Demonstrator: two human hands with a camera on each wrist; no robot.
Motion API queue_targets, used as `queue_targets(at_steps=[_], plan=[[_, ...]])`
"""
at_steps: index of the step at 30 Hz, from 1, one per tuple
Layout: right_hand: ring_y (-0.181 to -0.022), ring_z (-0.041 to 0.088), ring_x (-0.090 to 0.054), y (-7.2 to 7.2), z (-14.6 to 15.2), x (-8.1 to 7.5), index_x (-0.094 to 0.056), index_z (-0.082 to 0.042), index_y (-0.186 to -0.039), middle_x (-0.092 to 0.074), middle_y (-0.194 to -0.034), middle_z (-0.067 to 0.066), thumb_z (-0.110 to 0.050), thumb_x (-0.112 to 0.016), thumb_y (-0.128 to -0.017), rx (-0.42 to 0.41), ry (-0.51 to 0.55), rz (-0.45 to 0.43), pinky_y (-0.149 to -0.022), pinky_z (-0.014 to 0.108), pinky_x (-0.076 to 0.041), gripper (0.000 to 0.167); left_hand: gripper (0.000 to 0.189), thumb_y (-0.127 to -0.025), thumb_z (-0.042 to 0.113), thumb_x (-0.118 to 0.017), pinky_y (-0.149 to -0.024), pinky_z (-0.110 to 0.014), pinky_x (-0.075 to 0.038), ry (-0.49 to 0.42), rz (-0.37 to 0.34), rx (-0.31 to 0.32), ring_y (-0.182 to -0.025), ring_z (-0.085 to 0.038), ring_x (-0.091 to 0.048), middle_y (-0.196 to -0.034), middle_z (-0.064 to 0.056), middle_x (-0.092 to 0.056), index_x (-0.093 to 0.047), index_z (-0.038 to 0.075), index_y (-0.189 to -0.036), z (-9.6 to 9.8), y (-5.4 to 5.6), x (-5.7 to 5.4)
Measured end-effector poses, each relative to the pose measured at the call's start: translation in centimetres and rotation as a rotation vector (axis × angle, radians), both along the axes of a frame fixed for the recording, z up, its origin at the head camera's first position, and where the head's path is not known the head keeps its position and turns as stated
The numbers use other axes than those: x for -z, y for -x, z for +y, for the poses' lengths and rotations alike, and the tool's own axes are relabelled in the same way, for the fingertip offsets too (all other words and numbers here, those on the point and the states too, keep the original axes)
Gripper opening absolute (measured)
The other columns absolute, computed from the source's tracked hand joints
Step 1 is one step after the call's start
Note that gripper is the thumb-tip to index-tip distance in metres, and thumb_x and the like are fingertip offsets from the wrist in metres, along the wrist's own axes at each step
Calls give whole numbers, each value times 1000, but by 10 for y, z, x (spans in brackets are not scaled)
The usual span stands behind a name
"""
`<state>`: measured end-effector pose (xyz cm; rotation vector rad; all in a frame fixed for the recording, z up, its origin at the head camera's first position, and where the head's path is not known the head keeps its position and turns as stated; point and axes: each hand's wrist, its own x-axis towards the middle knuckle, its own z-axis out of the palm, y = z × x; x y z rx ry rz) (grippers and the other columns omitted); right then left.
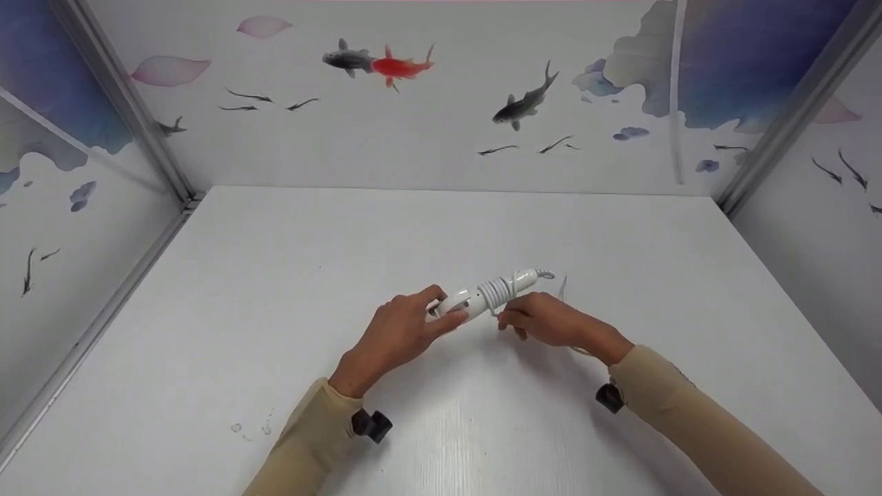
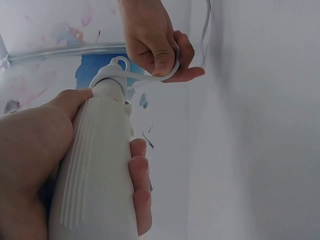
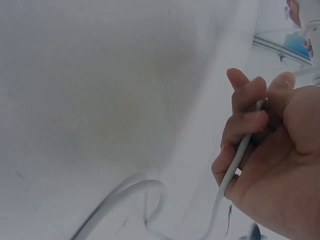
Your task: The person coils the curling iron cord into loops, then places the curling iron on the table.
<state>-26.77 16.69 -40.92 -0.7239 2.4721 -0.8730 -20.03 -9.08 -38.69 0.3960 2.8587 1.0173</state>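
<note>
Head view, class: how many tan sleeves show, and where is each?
2. One tan sleeve is at lower left, leading to the left grip on the white device; the second sleeve is at lower right, leading to the right grip.

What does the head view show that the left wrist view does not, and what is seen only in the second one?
Only the head view: the red fish on the wall, the sleeves, and the row of coils round the device.
Only the left wrist view: the ridges along the device and a row of left fingertips on its side.
Both: the left grip holding the device, the right grip, and the cord.
</note>
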Motion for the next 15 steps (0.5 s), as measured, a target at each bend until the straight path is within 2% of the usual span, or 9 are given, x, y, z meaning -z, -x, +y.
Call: queue_targets(at_steps=[2, 4, 6, 8, 11, 15], plan=[[-77, 18, -57, 4, 0, 2, -69, -10, -110, -65, -88, 7, -17, -58, -102, 9, 30, 5, -73, 31, -47, 15, 41, -96, 56, -58, -59, -28, -40, -16, -7, 21, -68, -16, -52, -90, -2, -68, -61, 22, -118, -1, 0, -1], [-80, 19, -60, 8, 0, 3, -69, -16, -110, -68, -93, 7, -19, -64, -99, 65, 32, -5, -73, 31, -49, 13, 40, -96, 57, -58, -59, -29, -40, -31, -8, 45, -68, -15, -52, -89, 0, -68, -61, 22, -116, -2, 0, -1], [-81, 18, -58, 13, 1, 3, -70, -20, -107, -68, -92, 3, -23, -68, -96, 132, -15, -7, -72, 31, -48, 12, 39, -96, 57, -57, -59, -29, -41, -42, -1, 69, -66, -15, -51, -87, 1, -68, -62, 22, -114, -3, 0, -1], [-80, 17, -55, 17, 3, 1, -72, -20, -99, -68, -89, 1, -24, -67, -96, 160, -88, 5, -71, 31, -46, 7, 40, -96, 57, -57, -59, -29, -41, -43, 6, 94, -65, -14, -51, -86, 2, -68, -62, 22, -113, -3, 0, -1], [-81, 16, -55, 23, 7, -3, -74, -15, -93, -71, -90, 1, -18, -63, -97, 72, -178, 71, -72, 32, -45, 12, 41, -97, 57, -56, -60, -29, -42, -37, 10, 139, -66, -13, -51, -88, 2, -70, -63, 21, -114, -4, 0, 0], [-82, 14, -61, 31, 11, -11, -77, -7, -99, -76, -96, 7, -6, -62, -95, -101, -186, 162, -73, 31, -50, 15, 40, -97, 56, -56, -63, -29, -43, -35, 5, 184, -68, -13, -52, -92, 2, -71, -64, 20, -114, -5, 1, 0]])
